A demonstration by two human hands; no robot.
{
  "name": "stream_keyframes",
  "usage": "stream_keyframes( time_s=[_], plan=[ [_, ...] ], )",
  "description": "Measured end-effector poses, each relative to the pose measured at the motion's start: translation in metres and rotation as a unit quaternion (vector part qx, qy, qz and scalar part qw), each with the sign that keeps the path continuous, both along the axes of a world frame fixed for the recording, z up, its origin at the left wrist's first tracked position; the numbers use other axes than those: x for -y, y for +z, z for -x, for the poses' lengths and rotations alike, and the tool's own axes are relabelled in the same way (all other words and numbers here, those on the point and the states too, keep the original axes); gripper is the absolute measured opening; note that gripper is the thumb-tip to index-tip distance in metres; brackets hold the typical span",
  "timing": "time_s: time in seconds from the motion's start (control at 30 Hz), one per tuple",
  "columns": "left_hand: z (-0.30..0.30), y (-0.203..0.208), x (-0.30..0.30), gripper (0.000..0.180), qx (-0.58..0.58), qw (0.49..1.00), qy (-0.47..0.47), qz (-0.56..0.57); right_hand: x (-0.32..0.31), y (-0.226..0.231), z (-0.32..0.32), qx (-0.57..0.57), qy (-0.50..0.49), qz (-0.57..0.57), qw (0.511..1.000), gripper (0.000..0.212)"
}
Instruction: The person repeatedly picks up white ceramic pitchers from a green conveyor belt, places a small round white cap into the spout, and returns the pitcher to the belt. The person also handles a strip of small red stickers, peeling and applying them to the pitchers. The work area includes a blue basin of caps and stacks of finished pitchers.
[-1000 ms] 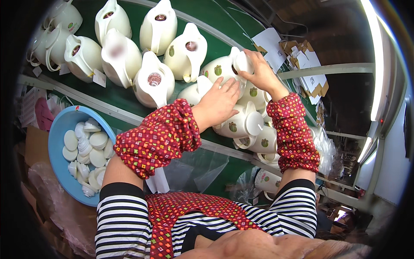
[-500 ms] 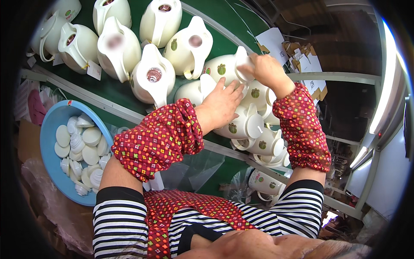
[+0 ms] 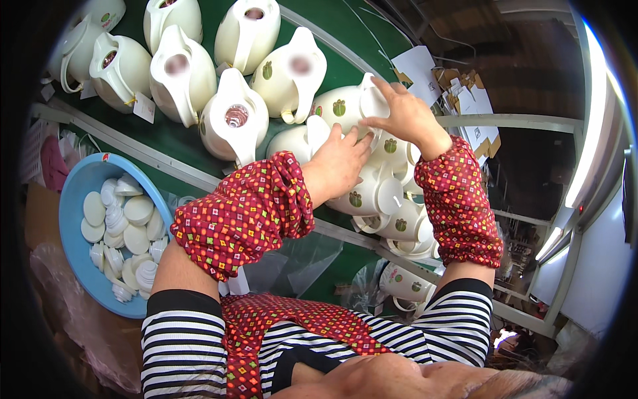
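Several cream thermos jugs lie on their sides in a cluster, with green plant prints and pale round lids on their right-facing ends. My right hand spans the lidded end of the uppermost lying thermos jug, thumb on the near side and fingers on the far side. Over the jugs just below it, my left hand lies flat with fingers spread, touching a cream jug beside it. Its fingertips partly cover the jugs beneath. One lying jug's round lid shows just below my hands.
Upright open-mouthed jugs stand on the green table at the far left. A blue basin of white round stoppers is at left. Another jug lies near right, beside clear plastic. Cardboard is stacked at far right.
My right hand has turned and spread its fingers wider around the jug's end. My left hand stays almost in place on the jugs.
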State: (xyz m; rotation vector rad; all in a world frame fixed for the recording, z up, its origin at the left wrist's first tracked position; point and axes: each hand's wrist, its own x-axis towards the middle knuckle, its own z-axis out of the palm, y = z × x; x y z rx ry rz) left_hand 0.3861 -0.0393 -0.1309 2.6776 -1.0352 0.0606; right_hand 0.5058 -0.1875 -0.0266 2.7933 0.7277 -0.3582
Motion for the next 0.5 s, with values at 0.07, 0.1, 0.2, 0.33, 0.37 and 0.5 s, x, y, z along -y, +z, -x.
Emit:
stream_keyframes(
  time_s=[0.07,0.1,0.2,0.33,0.37,0.5],
  plan=[
    [-0.001,0.003,0.002,0.071,-0.005,0.999,-0.001,-0.035,0.004,-0.005,-0.001,-0.022,0.035,-0.001,0.999,0.091],
    [-0.002,0.007,0.003,0.071,-0.007,0.999,-0.003,-0.053,0.004,-0.008,-0.001,-0.024,0.026,-0.002,0.999,0.088],
    [-0.006,0.019,0.002,0.070,-0.057,0.997,-0.008,-0.057,-0.018,-0.012,0.002,-0.030,-0.108,0.024,0.993,0.079],
    [-0.008,0.007,0.001,0.069,-0.032,0.999,-0.023,-0.016,-0.021,-0.020,0.003,-0.024,-0.142,0.023,0.989,0.074],
    [-0.008,0.008,-0.001,0.068,-0.033,0.999,-0.024,-0.009,-0.018,-0.014,0.003,-0.030,-0.116,0.006,0.993,0.074],
    [-0.007,0.011,-0.006,0.066,-0.031,0.999,-0.029,-0.001,0.003,-0.002,0.003,-0.081,0.046,-0.074,0.993,0.071]
  ],
)
